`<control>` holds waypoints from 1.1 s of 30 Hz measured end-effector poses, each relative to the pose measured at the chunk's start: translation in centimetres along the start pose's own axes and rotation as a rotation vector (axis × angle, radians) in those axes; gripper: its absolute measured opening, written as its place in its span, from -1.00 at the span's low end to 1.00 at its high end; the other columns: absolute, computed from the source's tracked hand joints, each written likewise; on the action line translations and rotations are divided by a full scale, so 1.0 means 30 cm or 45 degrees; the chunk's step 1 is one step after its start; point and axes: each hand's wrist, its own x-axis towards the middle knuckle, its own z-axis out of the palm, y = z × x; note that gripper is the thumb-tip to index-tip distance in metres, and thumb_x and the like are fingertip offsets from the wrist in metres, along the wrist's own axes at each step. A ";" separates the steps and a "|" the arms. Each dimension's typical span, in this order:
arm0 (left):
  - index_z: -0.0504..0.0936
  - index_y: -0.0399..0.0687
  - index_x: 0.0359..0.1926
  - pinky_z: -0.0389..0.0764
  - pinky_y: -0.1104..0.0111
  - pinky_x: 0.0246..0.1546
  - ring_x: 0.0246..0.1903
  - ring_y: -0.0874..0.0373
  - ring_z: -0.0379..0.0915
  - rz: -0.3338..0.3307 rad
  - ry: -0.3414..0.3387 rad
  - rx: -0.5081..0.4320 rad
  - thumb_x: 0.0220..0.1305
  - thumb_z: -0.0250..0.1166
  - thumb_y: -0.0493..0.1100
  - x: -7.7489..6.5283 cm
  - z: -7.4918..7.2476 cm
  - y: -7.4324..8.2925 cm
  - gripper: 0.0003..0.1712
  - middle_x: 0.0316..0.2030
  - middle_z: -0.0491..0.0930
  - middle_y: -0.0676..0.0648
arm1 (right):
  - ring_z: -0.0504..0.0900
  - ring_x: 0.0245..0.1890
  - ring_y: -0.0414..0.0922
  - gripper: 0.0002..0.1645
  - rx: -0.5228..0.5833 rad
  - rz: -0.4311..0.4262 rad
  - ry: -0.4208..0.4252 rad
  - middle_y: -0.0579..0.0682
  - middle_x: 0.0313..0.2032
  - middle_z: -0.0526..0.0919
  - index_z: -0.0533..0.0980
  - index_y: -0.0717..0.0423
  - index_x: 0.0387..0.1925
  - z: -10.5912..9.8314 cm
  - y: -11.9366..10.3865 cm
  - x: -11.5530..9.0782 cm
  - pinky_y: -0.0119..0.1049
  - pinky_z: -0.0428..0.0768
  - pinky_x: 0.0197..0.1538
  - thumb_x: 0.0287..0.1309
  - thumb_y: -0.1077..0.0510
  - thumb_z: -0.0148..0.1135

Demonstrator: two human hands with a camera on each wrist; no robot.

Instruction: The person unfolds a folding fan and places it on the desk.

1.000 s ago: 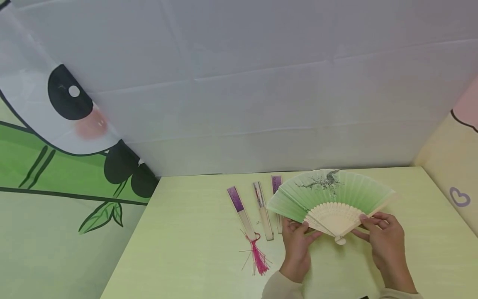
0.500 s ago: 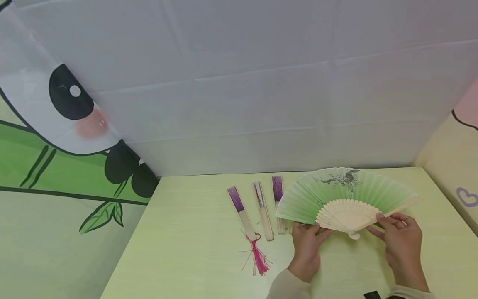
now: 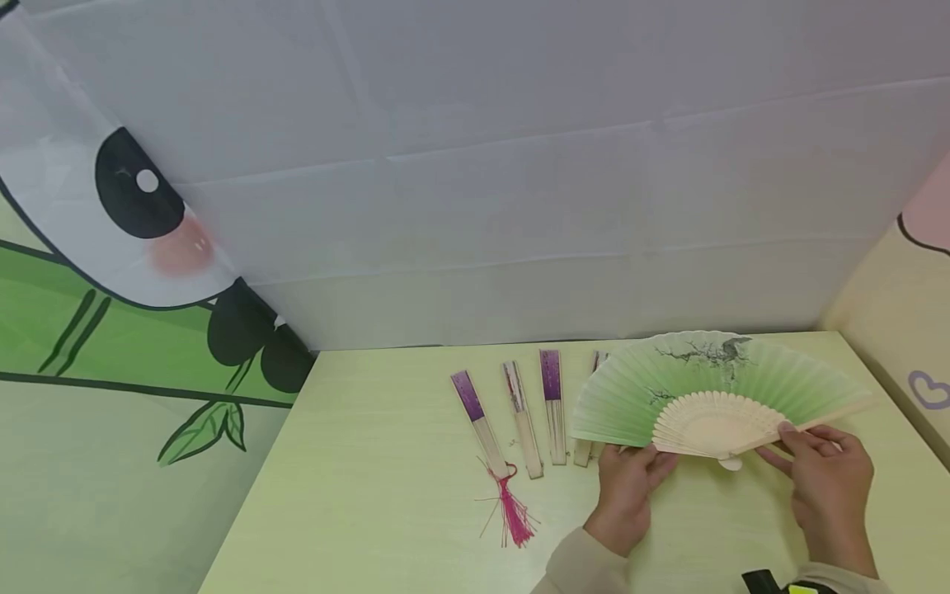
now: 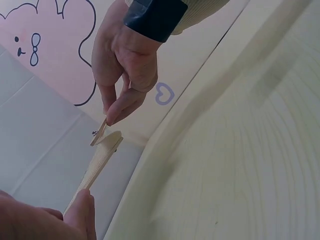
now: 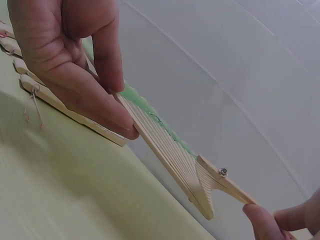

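Observation:
A green folding fan (image 3: 690, 412) with a dark branch print is spread wide and raised off the table. My left hand (image 3: 625, 491) pinches its left outer stick between thumb and fingers. The right outer stick is pinched by my right hand (image 3: 834, 487). Seen edge-on in the right wrist view, the pale ribs (image 5: 165, 150) converge at a small metal rivet (image 5: 223, 172). In the left wrist view the fan's pivot end (image 4: 107, 142) lies between the two hands, and most of the green leaf is hidden.
Several folded fans lie left of my hands: a purple one (image 3: 469, 396) with a pink tassel (image 3: 514, 511), a patterned one (image 3: 525, 421), another purple one (image 3: 552, 379), and one partly covered fan (image 3: 582, 451). A white sheet (image 3: 519, 206) stands behind the pale table (image 3: 356, 478).
Both hands have moved right with the spread fan, which has opened somewhat wider. A folded fan behind its left edge has come partly into sight.

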 end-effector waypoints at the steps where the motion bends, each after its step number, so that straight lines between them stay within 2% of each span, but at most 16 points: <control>1: 0.50 -0.37 0.17 0.79 0.07 0.03 -0.24 0.03 0.72 -0.010 -0.009 0.007 0.40 0.16 -0.54 0.001 0.001 -0.001 -0.65 -0.13 0.67 -0.28 | 0.73 -0.56 -0.26 -0.66 0.011 0.001 0.006 -0.10 -0.49 0.56 0.28 0.14 -0.06 -0.004 -0.003 0.004 -0.31 0.76 -0.51 0.35 0.47 0.21; 6: 0.51 -0.34 0.15 0.79 0.14 0.02 -0.20 0.01 0.73 -0.081 -0.064 0.042 0.42 0.13 -0.53 0.005 0.001 -0.003 -0.68 -0.12 0.67 -0.27 | 0.73 -0.58 -0.26 -0.64 0.039 0.002 0.037 -0.09 -0.51 0.56 0.28 0.15 -0.07 -0.017 -0.015 0.021 -0.33 0.75 -0.53 0.33 0.50 0.22; 13: 0.44 -0.32 0.17 0.75 0.06 0.11 -0.04 -0.21 0.72 -0.151 -0.149 0.026 0.41 0.09 -0.51 0.003 -0.002 -0.010 -0.65 -0.05 0.57 -0.28 | 0.70 -0.59 -0.29 -0.64 0.062 -0.028 0.085 -0.10 -0.44 0.50 0.29 0.16 -0.09 -0.034 -0.023 0.050 -0.35 0.73 -0.55 0.31 0.51 0.23; 20: 0.37 -0.34 0.08 0.69 0.01 0.21 0.12 -0.33 0.63 -0.271 -0.178 -0.004 0.49 0.08 -0.43 0.015 -0.003 -0.006 -0.80 0.06 0.51 -0.36 | 0.72 -0.58 -0.29 -0.65 0.108 0.028 0.092 -0.08 -0.56 0.58 0.30 0.14 -0.06 -0.047 -0.033 0.091 -0.33 0.75 -0.54 0.33 0.48 0.24; 26: 0.36 -0.32 -0.06 0.59 -0.09 0.31 0.21 -0.40 0.54 -0.331 -0.176 -0.036 0.44 0.02 -0.32 0.032 -0.002 -0.004 -0.86 0.13 0.50 -0.42 | 0.71 -0.57 -0.30 -0.66 0.028 0.085 0.070 -0.10 -0.55 0.57 0.29 0.11 -0.05 -0.054 -0.040 0.114 -0.34 0.76 -0.49 0.36 0.44 0.22; 28: 0.36 -0.41 -0.01 0.57 -0.11 0.33 0.24 -0.44 0.50 -0.341 -0.173 -0.052 0.45 -0.01 -0.29 0.036 -0.002 -0.005 -0.77 0.16 0.50 -0.46 | 0.70 -0.56 -0.31 -0.67 0.004 0.099 0.057 -0.11 -0.55 0.57 0.29 0.12 -0.04 -0.056 -0.040 0.119 -0.35 0.77 -0.47 0.37 0.44 0.20; 31: 0.29 -0.64 0.21 0.54 -0.14 0.35 0.26 -0.49 0.46 -0.356 -0.159 -0.091 0.50 -0.07 -0.27 0.041 0.001 -0.009 -0.54 0.19 0.49 -0.53 | 0.69 -0.55 -0.30 -0.70 -0.027 0.120 0.040 -0.11 -0.54 0.57 0.32 0.14 -0.02 -0.060 -0.038 0.130 -0.35 0.77 -0.45 0.38 0.45 0.17; 33: 0.22 -0.70 0.31 0.53 -0.16 0.35 0.26 -0.51 0.46 -0.364 -0.140 -0.110 0.52 -0.10 -0.26 0.045 0.004 -0.014 -0.44 0.20 0.49 -0.56 | 0.70 -0.54 -0.30 -0.71 -0.032 0.134 0.026 -0.11 -0.54 0.58 0.34 0.16 -0.01 -0.064 -0.035 0.138 -0.35 0.77 -0.44 0.38 0.48 0.15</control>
